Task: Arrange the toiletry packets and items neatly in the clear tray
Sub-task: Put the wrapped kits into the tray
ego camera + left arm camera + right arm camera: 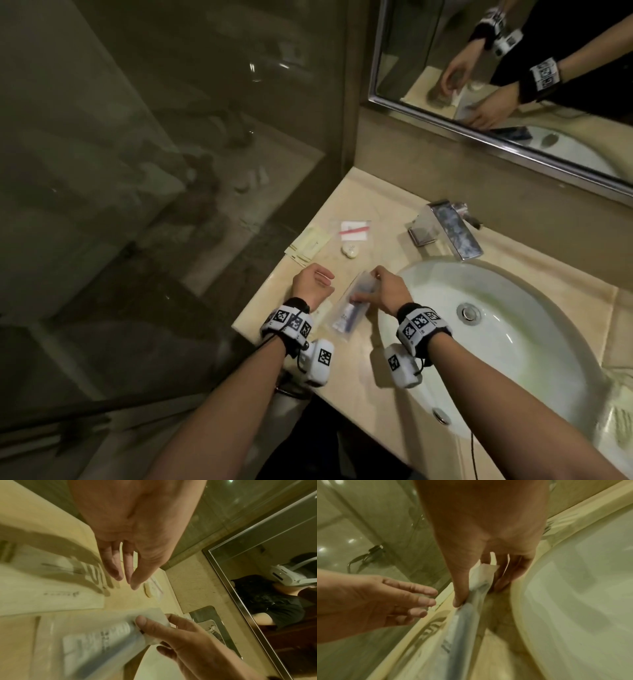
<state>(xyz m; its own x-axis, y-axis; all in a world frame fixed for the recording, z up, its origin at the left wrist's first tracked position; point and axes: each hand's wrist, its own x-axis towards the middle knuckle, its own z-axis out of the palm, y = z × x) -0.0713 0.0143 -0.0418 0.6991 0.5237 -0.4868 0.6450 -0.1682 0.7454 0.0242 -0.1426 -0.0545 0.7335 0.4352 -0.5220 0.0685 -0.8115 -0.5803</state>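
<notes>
On surface [346,363], sink's [513,325] 9 o'clock | right hand [388,291] grip pinching packet [349,305], likely to reposition | left hand [313,282] relaxed, empty.

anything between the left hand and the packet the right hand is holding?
Nothing: bare counter between left hand and toothbrush packet pinched by right hand, per head view.
</notes>
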